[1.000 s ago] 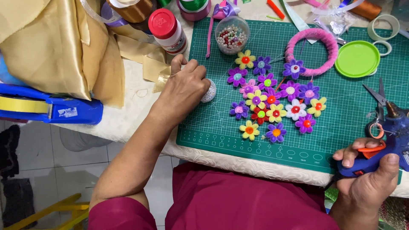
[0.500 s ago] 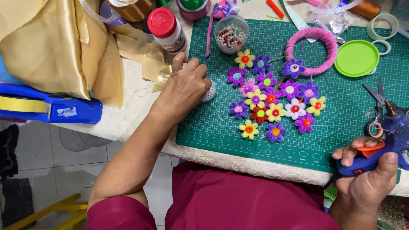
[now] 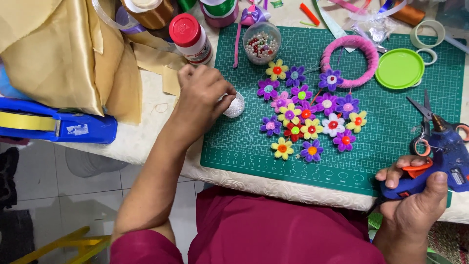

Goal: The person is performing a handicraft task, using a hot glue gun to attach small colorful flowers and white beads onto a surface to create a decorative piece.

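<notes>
Far left we've got folded gold satin fabric (image 3: 58, 54) on the table, with a blue tape dispenser (image 3: 58, 126) just near of it at the table edge. Our left hand (image 3: 202, 98) sits at the left edge of the green cutting mat (image 3: 391, 132), fingers curled down over a small white ball (image 3: 234, 105), touching it; only the ball's right side shows, so we can't tell how firm the grip is. Beyond the hand stands a red-capped white bottle (image 3: 191, 39), and right of that a clear jar of beads (image 3: 262, 44). Mid-mat lies a cluster of felt flowers (image 3: 308, 115) in yellow, purple, pink, red and white, packed close together. Beyond them a pink wrapped ring (image 3: 349, 61), one purple flower overlapping its near-left rim, and a green lid (image 3: 399, 68) just to its right. Scissors (image 3: 424, 122) lie at the mat's right side. Near right, our right hand (image 3: 415, 205) is closed around the handle of a blue glue gun (image 3: 435, 161), forefinger at the orange trigger, nozzle pointing away over the scissors.
</notes>
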